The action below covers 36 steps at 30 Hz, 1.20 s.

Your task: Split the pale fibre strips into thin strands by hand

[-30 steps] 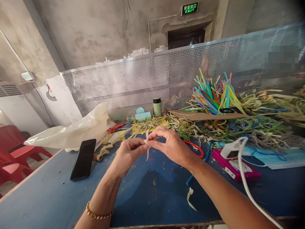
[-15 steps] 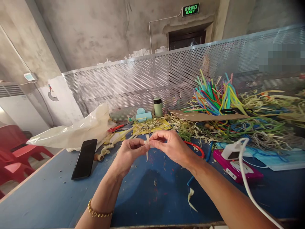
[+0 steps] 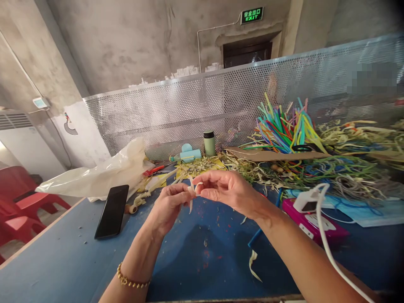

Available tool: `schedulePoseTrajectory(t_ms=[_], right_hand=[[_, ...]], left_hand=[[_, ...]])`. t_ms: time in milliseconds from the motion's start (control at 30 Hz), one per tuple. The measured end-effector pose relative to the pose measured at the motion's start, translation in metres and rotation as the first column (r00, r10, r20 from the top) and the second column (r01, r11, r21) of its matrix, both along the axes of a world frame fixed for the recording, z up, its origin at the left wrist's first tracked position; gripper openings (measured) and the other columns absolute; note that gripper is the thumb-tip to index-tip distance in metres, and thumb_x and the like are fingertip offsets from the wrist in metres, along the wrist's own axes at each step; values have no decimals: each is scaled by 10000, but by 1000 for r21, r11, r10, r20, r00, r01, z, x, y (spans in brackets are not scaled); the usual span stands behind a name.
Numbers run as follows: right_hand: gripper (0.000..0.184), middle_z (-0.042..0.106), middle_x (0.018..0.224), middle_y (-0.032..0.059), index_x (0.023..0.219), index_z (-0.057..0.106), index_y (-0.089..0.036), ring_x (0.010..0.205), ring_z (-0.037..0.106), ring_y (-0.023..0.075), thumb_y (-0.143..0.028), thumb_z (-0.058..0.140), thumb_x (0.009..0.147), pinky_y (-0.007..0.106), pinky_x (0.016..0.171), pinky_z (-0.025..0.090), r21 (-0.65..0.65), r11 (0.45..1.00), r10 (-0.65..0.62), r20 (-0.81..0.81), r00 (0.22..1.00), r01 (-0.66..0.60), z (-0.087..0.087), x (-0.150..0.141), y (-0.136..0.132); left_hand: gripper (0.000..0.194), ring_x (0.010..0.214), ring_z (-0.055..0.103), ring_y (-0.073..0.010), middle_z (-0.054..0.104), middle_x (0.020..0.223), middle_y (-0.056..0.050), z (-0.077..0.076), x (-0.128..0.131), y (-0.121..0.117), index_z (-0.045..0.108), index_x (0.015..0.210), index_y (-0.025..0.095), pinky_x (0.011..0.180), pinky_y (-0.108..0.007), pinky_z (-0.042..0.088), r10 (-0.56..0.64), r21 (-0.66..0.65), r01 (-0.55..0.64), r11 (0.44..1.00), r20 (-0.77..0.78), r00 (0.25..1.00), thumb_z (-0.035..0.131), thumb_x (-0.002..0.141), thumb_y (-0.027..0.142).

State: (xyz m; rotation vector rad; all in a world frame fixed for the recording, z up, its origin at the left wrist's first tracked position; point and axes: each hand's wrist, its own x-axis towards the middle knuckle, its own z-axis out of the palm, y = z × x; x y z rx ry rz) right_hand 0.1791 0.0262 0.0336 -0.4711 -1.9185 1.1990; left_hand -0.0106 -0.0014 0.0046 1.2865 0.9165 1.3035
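Over the middle of the blue table, a thin pale strip point(image 3: 191, 205) is pinched by my left hand point(image 3: 170, 205), its thumb and forefinger closed. One end sticks up above the fingertips and the other hangs below. My right hand point(image 3: 225, 188) meets it from the right, thumb and forefinger closed round a curled part of the pale strip. The fingertips of both hands nearly touch. A beaded bracelet point(image 3: 132, 283) is on my left wrist. Another pale strip point(image 3: 253, 265) lies loose on the table, below a blue cord point(image 3: 255, 237).
Left of my hands lie a black phone point(image 3: 112, 211) and a plastic bag point(image 3: 104, 170). A green cup point(image 3: 209, 144) stands by the perforated metal panel point(image 3: 164, 115). Colourful pipe cleaners point(image 3: 284, 128), tangled strips and a magenta power block point(image 3: 315, 219) with a white cable fill the right.
The strip and my left fingertips have shifted slightly left. My right hand has turned and its fingers have opened out a little, with a curl of strip now showing at their tips.
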Motion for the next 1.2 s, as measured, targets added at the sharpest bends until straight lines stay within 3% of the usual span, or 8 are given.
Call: schedulePoseTrajectory(t_ms=[300,500,700,967,1200], right_hand=[[116,675,808,7,840,706,-184,760,607,128,-291,667,861,270,712,489,209,973,-102,-1,995,100,-7,-7,1],[184,580,702,-15,746,646,-173,657,493,112,-297,616,879,262,620,397,263,946,-210,62,976,187,-6,-8,-1],[161,537,644,-28,655,558,-176,614,466,104,-170,593,812,250,592,375,378,885,-329,99,939,270,-7,-9,1],[171,510,628,-29,610,496,-184,592,454,105,-144,587,750,246,560,360,412,851,-415,149,897,326,-9,-11,2],[170,492,646,-27,603,467,-185,596,443,103,-98,566,711,249,573,344,479,812,-461,177,870,333,-9,-12,1]], left_hand=[[152,557,451,-116,548,569,-15,1,2,-1,667,580,161,566,-265,329,-16,-36,17,999,12,1000,751,656,261],[153,571,455,-113,561,581,-13,0,4,-2,665,592,159,581,-264,329,-10,-7,10,1000,-32,999,732,689,256],[186,575,438,-102,567,590,-8,1,5,-4,641,593,152,574,-257,307,45,51,-39,998,-122,991,736,699,272],[176,568,382,-88,515,598,18,-2,5,-4,610,660,143,545,-254,256,61,52,-53,997,-168,984,721,710,270],[196,569,347,-91,454,591,36,-5,5,-1,571,661,147,534,-262,232,114,98,-87,991,-309,944,679,741,289]])
